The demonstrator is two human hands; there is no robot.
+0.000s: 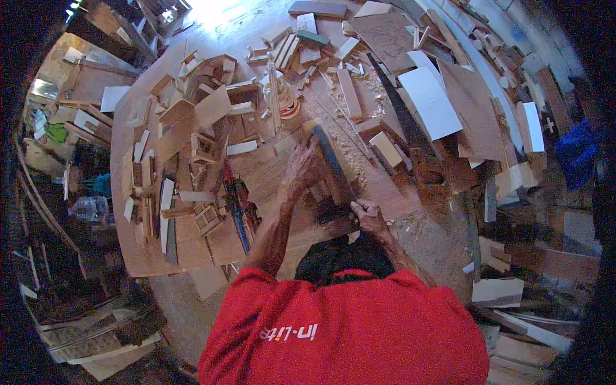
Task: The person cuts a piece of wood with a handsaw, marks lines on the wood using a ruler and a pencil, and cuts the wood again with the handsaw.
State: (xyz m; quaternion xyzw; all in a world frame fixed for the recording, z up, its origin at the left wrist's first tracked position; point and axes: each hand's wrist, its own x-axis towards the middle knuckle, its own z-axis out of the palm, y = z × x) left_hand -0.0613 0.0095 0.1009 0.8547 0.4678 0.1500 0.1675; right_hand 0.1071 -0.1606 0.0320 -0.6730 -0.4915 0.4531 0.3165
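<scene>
My left hand (299,165) lies with outstretched fingers on a brown wooden piece (296,136), left of a long dark strip. That long dark strip with a bluish face (331,156) slants toward me; its kind is unclear. At its near end my right hand (369,215) is closed, fingers curled in, and whatever they grip is too dark to make out. Between my hands sits a dark, shadowed wooden part (319,192). Left of my left forearm lies a cluster of red, blue and black tools (239,202).
Small wooden box frames (204,149) and offcuts crowd the table's left side. A round white tub with a red label (290,108) stands beyond my left hand. Wood shavings (353,154) lie right of the strip. White panels (430,102) and brown boards (471,109) cover the right side.
</scene>
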